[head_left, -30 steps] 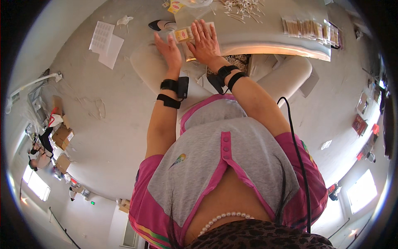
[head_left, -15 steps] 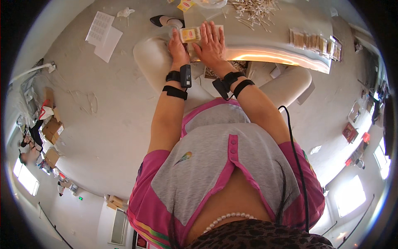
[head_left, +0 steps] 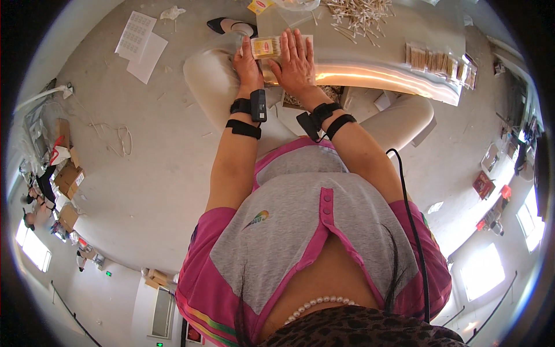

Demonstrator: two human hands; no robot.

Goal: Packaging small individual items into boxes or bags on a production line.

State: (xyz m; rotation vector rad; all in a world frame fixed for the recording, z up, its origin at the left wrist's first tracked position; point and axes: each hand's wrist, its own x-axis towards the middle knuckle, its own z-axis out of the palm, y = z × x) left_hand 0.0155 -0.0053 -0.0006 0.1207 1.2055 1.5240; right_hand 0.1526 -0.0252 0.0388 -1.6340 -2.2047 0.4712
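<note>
A flat clear packet of cotton swabs (head_left: 266, 47) with a yellow label lies near the left edge of a low, shiny metal tabletop (head_left: 358, 61). At its left end is my left hand (head_left: 247, 68), with a digit along the top of the packet and the other fingers partly hidden; it appears to grip that end. My right hand (head_left: 296, 63) rests flat over the packet's right end, fingers stretched out and the thumb apart. Black straps with small dark boxes are around both wrists.
Loose cotton swabs (head_left: 361, 17) are heaped at the far side of the tabletop. Several filled packets (head_left: 436, 61) stand in a row at the right. Below the table's near edge sits a box (head_left: 295, 99) of loose pieces. Paper sheets (head_left: 139, 49) lie on the floor at left.
The digit of my left hand has shifted slightly upward along the packet's left end. My right hand stays flat in nearly the same place. The whole view has tilted a little.
</note>
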